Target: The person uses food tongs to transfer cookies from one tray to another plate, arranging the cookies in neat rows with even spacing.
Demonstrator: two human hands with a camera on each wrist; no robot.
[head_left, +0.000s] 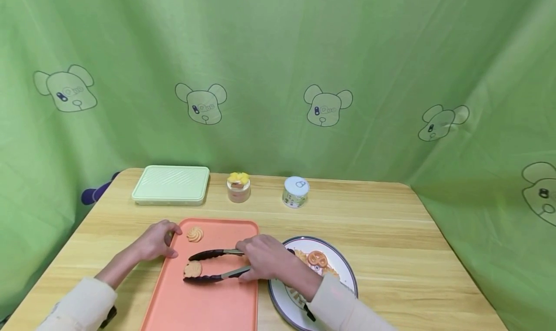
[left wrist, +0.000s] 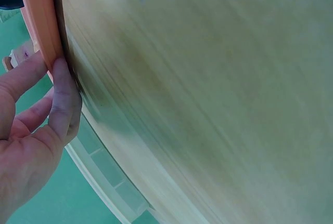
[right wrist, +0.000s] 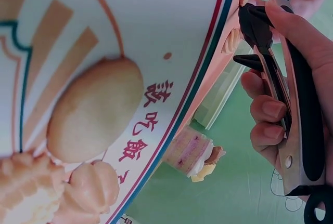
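Note:
My left hand point(head_left: 154, 241) pinches the left rim of the pink tray point(head_left: 217, 304), thumb on one side and fingers on the other, as the left wrist view also shows. My right hand point(head_left: 267, 256) holds metal tongs point(right wrist: 304, 125) with black handles and black tips, reaching over the tray from the right. Between the tong tips lies a round tan cookie point(head_left: 193, 269) on the tray; whether both tips touch it I cannot tell. A swirled cookie point(head_left: 195, 234) sits near the tray's far left corner.
Right of the tray, partly under my right forearm, stands a white plate point(head_left: 343, 259) with a pretzel point(head_left: 317, 258), an oval biscuit point(right wrist: 96, 109) and other pieces. Farther back are a pale green lidded box point(head_left: 171, 184), a small cake cup point(head_left: 239, 191) and a can point(head_left: 296, 193). Green curtain point(head_left: 260, 41) hangs behind.

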